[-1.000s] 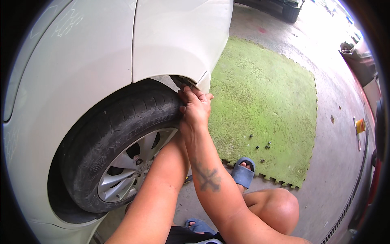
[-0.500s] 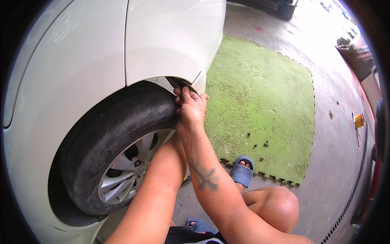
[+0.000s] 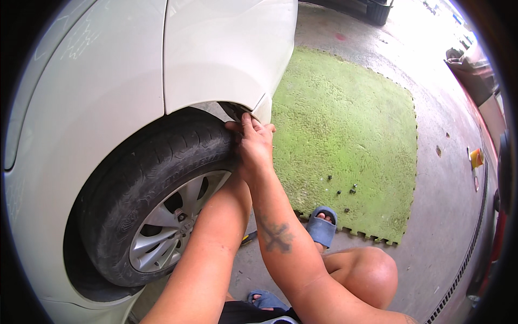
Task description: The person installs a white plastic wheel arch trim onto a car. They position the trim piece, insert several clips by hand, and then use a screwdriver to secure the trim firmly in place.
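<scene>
A wet, grey concrete floor (image 3: 431, 227) is stretching away under daylight, with a drain grate (image 3: 464, 264) curving along its right side. Filling the left of the view, a white car (image 3: 108, 108) is standing with its front wheel turned; the black tyre (image 3: 156, 167) is bulging out of the wheel arch and the silver rim (image 3: 172, 227) is showing its spokes below. At the top of the arch, where the fender's lower edge is meeting the bumper, a dark strip of arch lining (image 3: 233, 109) is peeking out. Both bare forearms are rising from the lower edge and meeting at that spot. The left hand (image 3: 236, 141) is lying mostly hidden behind the other, pressed against the tyre's shoulder, and I cannot tell whether it is gripping anything. The right hand (image 3: 254, 143) is lying over it with fingers curled and their tips touching the lining at the fender edge; whether they are pinching it is not clear. Just right of the arms, a green foam mat (image 3: 350, 124) is lying on the floor with a few small dark bits (image 3: 341, 189) scattered near its front edge. A foot in a blue sandal (image 3: 322, 228) is resting at that edge, a bent knee (image 3: 372, 270) beside it. Farther right, a small orange object (image 3: 476, 157) is sitting on the concrete.
</scene>
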Demonstrator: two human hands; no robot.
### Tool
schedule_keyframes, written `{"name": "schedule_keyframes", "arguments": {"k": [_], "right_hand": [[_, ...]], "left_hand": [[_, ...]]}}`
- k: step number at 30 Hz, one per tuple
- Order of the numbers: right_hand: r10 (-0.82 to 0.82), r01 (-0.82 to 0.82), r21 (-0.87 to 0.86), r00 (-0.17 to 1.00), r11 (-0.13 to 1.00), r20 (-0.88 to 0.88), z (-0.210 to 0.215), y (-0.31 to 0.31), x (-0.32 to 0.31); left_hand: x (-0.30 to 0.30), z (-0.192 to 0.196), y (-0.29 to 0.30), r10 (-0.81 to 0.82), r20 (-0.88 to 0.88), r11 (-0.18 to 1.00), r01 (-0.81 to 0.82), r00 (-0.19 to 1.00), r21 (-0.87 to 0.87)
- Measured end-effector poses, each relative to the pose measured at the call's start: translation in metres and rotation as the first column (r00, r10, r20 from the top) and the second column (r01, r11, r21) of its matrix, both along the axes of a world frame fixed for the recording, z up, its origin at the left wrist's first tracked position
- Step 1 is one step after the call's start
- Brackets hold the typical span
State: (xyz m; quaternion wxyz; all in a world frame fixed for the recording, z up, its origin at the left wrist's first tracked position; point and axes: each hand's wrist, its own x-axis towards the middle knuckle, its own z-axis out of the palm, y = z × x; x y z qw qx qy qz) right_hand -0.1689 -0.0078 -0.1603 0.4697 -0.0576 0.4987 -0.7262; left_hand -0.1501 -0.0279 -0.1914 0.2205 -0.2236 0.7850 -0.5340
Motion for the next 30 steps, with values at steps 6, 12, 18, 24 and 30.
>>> {"name": "schedule_keyframes", "arguments": {"k": [6,12,18,24,30], "right_hand": [[-0.151,0.156,0.02,0.977,0.987,-0.152,-0.019,-0.01,0.017],[-0.264,0.264,0.006,0.965,0.965,-0.005,-0.017,-0.014,0.018],[-0.265,0.273,0.05,0.955,0.961,-0.133,-0.011,-0.012,0.017],[-0.306,0.321,0.05,0.931,0.946,-0.201,-0.029,-0.022,0.021],[-0.218,0.26,0.178,0.95,0.949,-0.225,0.006,-0.008,0.024]], "left_hand": [[0.005,-0.01,0.0,-0.039,-0.197,0.998,0.027,0.98,-0.063],[-0.001,-0.007,0.002,-0.066,-0.176,0.994,0.049,0.982,-0.097],[0.003,0.0,0.003,-0.13,-0.19,0.984,0.103,0.973,-0.146],[0.005,-0.005,0.0,-0.112,-0.17,0.987,0.09,0.979,-0.131],[0.005,-0.003,-0.001,-0.094,-0.138,0.988,0.076,0.986,-0.133]]}}
